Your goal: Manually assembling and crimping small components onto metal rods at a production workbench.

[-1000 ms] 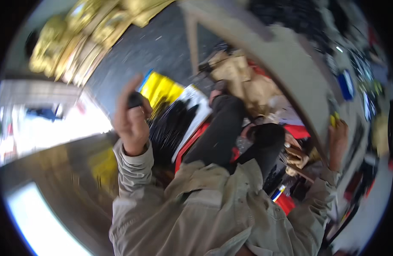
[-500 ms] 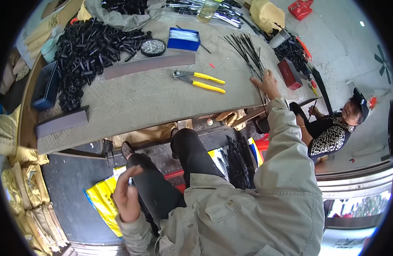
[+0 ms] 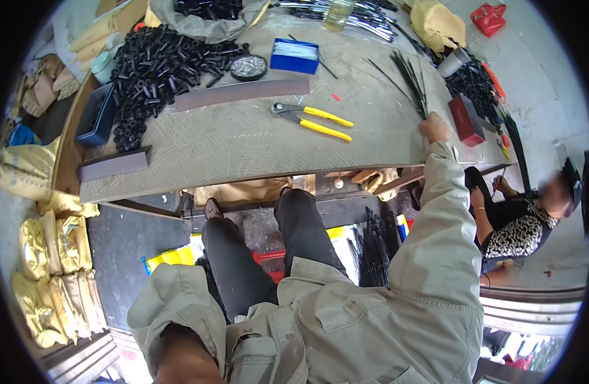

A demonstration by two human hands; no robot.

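Note:
Thin black rods (image 3: 412,80) fan out on the worktable, and my right hand (image 3: 436,129) is closed round their near ends by the table's right front edge. My left arm is bent back toward me; only part of my left hand (image 3: 187,360) shows, blurred at the lower edge, and its fingers are hidden. Mid-table lie pincers (image 3: 320,121) with yellow handles, well left of my right hand. Right of that hand sits a dark red box (image 3: 466,120).
A heap of short black tubes (image 3: 160,77) covers the table's left side. Behind the pincers are a grey strip (image 3: 243,94), a dish of small silvery pieces (image 3: 248,67) and a blue box (image 3: 294,56). At the right sits another person (image 3: 515,237). Black rods (image 3: 374,249) lie below the table.
My right hand has gone from spread above the rods to closed on their near ends, and the rods have drawn together. My left hand has pulled back toward me. The view has shifted.

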